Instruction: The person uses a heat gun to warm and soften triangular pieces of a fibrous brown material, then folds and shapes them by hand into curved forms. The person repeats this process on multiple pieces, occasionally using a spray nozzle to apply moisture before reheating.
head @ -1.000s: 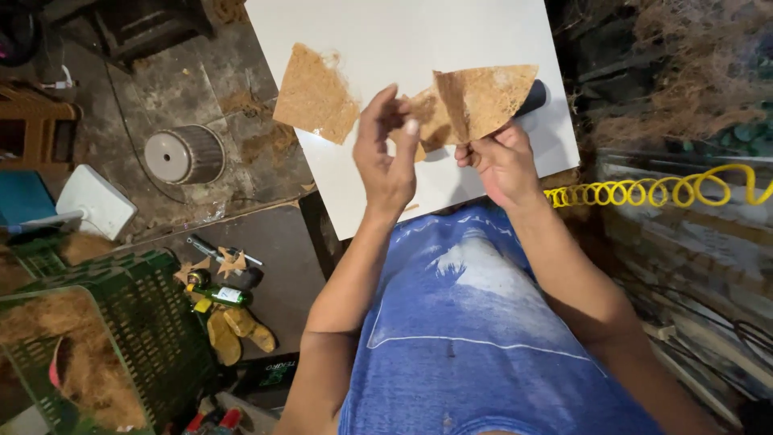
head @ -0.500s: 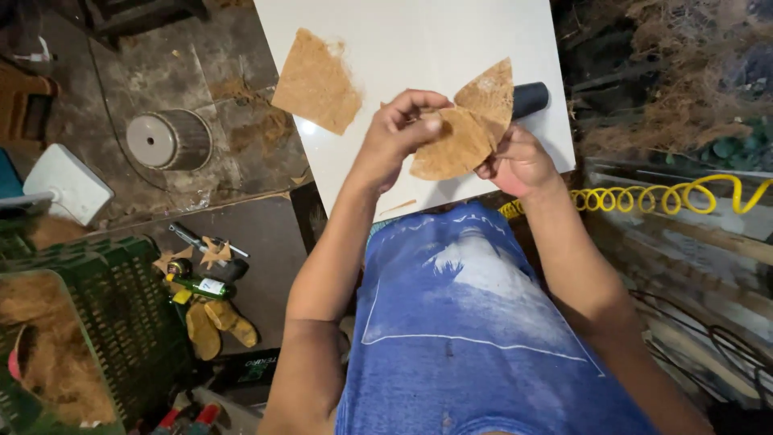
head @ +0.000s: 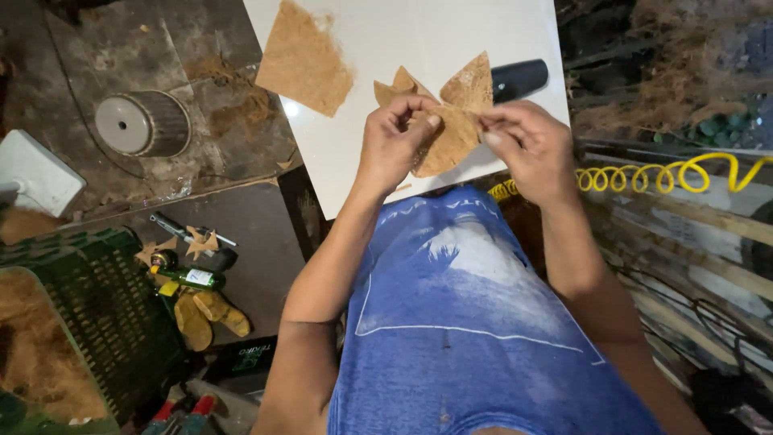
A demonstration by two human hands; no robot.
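Both my hands hold a brown fibrous sheet (head: 452, 121) folded into pointed flaps, just above the near edge of a white board (head: 419, 36). My left hand (head: 393, 143) pinches its left side with fingers curled over the top. Gripping the right flap between thumb and fingers is my right hand (head: 527, 145). A second flat brown fibrous piece (head: 303, 60) lies on the board to the upper left. A black cylindrical object (head: 518, 79) lies on the board behind my right hand.
A green crate (head: 97, 322) with brown fibre stands at lower left. Nearby lie a small green bottle (head: 192, 279), small fibre stars and tools. A grey round reel (head: 145, 122) and a white box (head: 32, 173) sit on the floor. A yellow coiled hose (head: 668, 173) runs at right.
The folded sheet has been turned and brought lower between my hands. My left hand has curled over its top and my right hand now pinches the right flap.
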